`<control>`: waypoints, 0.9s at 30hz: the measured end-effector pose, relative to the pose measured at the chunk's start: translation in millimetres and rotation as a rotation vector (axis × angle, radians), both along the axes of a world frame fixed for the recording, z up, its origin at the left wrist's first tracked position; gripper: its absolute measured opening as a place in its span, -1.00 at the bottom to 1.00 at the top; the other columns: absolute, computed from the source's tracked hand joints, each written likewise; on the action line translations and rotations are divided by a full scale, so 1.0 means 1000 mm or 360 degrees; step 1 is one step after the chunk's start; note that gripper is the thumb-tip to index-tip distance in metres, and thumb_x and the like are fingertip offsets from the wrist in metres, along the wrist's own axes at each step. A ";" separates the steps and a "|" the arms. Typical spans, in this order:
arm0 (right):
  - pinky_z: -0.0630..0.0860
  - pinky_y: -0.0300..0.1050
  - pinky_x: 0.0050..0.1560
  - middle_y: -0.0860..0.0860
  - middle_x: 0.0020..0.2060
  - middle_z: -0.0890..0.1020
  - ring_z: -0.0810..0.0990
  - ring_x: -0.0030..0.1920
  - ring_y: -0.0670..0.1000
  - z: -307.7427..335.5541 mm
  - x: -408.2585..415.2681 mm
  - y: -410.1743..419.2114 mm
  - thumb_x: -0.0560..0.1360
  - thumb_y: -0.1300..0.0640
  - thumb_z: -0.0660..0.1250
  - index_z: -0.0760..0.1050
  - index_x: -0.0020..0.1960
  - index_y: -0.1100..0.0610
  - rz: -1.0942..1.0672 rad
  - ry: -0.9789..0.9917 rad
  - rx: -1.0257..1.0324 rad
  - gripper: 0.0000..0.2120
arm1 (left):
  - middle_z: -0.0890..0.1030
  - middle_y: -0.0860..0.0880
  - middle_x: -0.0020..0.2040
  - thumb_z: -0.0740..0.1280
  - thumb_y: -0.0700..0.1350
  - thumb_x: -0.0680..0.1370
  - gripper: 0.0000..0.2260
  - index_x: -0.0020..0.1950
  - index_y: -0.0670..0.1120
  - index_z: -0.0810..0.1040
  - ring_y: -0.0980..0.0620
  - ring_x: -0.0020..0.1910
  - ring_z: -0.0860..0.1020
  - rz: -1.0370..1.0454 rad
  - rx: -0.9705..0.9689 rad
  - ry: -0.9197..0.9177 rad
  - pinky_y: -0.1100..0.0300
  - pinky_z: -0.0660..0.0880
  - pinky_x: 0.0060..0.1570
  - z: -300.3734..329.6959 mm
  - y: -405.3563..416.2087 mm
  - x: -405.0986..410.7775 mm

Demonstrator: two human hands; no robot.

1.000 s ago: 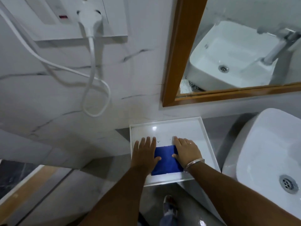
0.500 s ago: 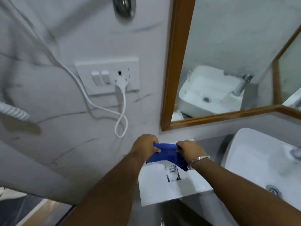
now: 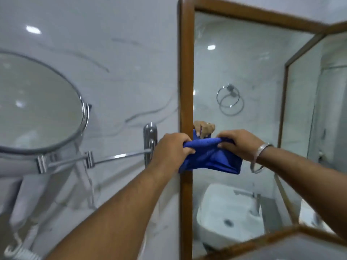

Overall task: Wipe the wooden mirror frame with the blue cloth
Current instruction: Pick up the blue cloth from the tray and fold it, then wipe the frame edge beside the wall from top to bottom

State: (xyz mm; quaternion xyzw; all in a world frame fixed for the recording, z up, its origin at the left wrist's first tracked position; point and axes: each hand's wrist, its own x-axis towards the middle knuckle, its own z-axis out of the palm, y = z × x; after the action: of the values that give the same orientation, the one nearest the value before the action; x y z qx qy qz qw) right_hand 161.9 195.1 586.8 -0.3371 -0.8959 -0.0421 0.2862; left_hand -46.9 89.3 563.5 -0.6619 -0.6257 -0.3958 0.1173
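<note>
The blue cloth [image 3: 210,158] is stretched between both hands, raised in front of the mirror. My left hand [image 3: 172,149] grips its left end and my right hand [image 3: 242,143], with a metal bangle on the wrist, grips its right end. The wooden mirror frame [image 3: 186,76] runs vertically just behind the cloth; its left upright passes behind the cloth's left part. Whether the cloth touches the wood I cannot tell. The frame's top rail and bottom rail [image 3: 262,241] are also visible. A hand's reflection shows in the glass above the cloth.
A round chrome swing-arm mirror [image 3: 37,106] juts from the marble wall at left, its wall bracket [image 3: 150,143] close to my left hand. A white coiled cord [image 3: 20,254] hangs at bottom left. The mirror reflects a white basin [image 3: 229,218] and a towel ring [image 3: 230,99].
Both hands lifted the blue cloth off the white tray and raised it up to the mirror frame's left upright. The view tilted upward, away from the tray and sink.
</note>
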 end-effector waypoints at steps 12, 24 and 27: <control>0.41 -0.06 -0.02 -0.03 0.04 0.60 0.54 0.08 0.11 0.253 0.010 0.027 0.53 -0.07 0.27 0.47 0.07 -0.01 -0.0172 0.0157 0.0779 -0.82 | 0.63 0.05 0.00 0.49 -0.16 0.47 -0.82 0.05 -0.01 0.64 0.09 -0.03 0.57 -0.0075 0.0617 0.0065 0.39 0.41 -0.15 0.295 0.023 0.006; -0.02 -0.03 0.50 0.10 0.57 -0.07 0.04 0.54 0.19 0.295 -0.044 0.080 0.55 0.23 0.22 -0.13 0.57 -0.03 0.0005 -0.0164 0.1742 -0.26 | 0.49 0.00 0.40 0.45 0.16 0.48 -0.40 0.47 0.09 0.37 -0.06 0.38 0.44 0.0685 0.1098 0.0446 -0.07 0.32 0.33 0.346 0.060 0.008; -0.01 0.02 0.46 0.19 0.53 0.15 0.19 0.50 0.25 0.286 -0.047 0.087 0.56 0.29 0.18 0.18 0.52 0.15 0.0158 -0.0095 0.1898 -0.46 | 0.43 -0.03 0.48 0.38 0.16 0.53 -0.37 0.55 0.03 0.28 -0.08 0.45 0.38 0.0666 0.1162 0.0438 -0.08 0.34 0.39 0.321 0.064 -0.003</control>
State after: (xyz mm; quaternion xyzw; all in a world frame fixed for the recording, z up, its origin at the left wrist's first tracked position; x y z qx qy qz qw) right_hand 115.2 281.8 873.1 -0.0747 -0.7401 -0.5336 0.4025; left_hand -50.0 153.3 884.6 -0.4827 -0.5440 -0.4668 0.5032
